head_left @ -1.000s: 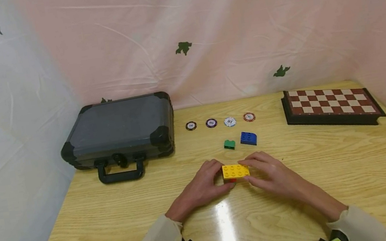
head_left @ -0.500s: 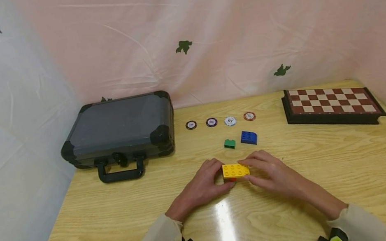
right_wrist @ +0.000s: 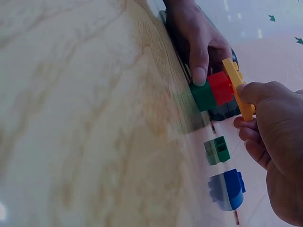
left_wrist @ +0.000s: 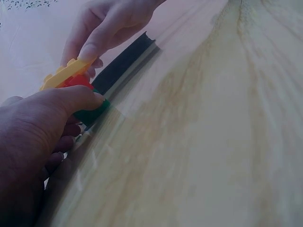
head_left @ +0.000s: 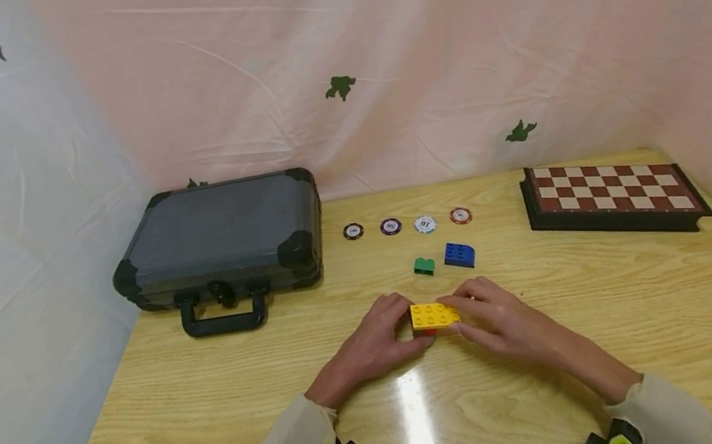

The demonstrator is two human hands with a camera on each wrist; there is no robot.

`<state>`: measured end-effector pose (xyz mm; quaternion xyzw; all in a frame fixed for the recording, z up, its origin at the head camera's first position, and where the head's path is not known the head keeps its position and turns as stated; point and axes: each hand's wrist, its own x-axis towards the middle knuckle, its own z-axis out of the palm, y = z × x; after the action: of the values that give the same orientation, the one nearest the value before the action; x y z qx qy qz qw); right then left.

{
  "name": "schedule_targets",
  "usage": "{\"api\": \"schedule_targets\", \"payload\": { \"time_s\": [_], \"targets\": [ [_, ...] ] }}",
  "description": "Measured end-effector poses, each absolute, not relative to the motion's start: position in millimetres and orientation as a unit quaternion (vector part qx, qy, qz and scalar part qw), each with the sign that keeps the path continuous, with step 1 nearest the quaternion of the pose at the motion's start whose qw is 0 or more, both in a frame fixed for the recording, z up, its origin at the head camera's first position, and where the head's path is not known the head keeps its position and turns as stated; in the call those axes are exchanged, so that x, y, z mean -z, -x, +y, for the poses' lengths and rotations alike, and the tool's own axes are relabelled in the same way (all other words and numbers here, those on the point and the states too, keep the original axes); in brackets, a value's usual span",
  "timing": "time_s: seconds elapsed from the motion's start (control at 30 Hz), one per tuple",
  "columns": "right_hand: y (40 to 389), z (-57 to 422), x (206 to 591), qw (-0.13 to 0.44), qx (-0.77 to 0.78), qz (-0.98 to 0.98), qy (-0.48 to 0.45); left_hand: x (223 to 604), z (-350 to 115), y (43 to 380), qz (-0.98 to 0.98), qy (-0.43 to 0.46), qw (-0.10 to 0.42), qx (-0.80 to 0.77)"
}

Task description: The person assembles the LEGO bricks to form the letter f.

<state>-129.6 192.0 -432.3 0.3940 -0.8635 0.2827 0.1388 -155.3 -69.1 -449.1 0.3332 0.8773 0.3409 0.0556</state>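
A small stack of toy building bricks stands near the middle of the table, between both hands. A green brick (right_wrist: 202,97) forms its base, a red brick (right_wrist: 220,88) sits above, and a flat yellow brick (head_left: 428,316) with studs tops it, slightly tilted in the right wrist view. My left hand (head_left: 377,340) grips the green brick, thumb on its near side. With thumb and fingertips my right hand (head_left: 505,321) pinches the right end of the yellow brick. Just beyond the hands lie a small green brick (head_left: 424,266) and a blue brick (head_left: 459,255) with a rounded end.
A grey case (head_left: 226,230) with black corners and handle stands at the back left. Several poker chips, including a white one (head_left: 425,224), lie in a row behind the bricks. A chequered game board (head_left: 614,192) is at the back right. A patterned cloth hangs behind.
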Motion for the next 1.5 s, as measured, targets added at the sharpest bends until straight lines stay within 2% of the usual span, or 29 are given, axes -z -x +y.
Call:
{"api": "schedule_targets", "payload": {
  "time_s": [1.0, 1.5],
  "targets": [
    [134, 190, 422, 0.137, -0.216, -0.867, -0.427, 451, -68, 156, 0.873, -0.340, 0.046, -0.346],
    [133, 191, 423, 0.117, -0.225, -0.881, -0.400, 450, -69, 155, 0.875, -0.336, 0.048, -0.346]
  ]
}}
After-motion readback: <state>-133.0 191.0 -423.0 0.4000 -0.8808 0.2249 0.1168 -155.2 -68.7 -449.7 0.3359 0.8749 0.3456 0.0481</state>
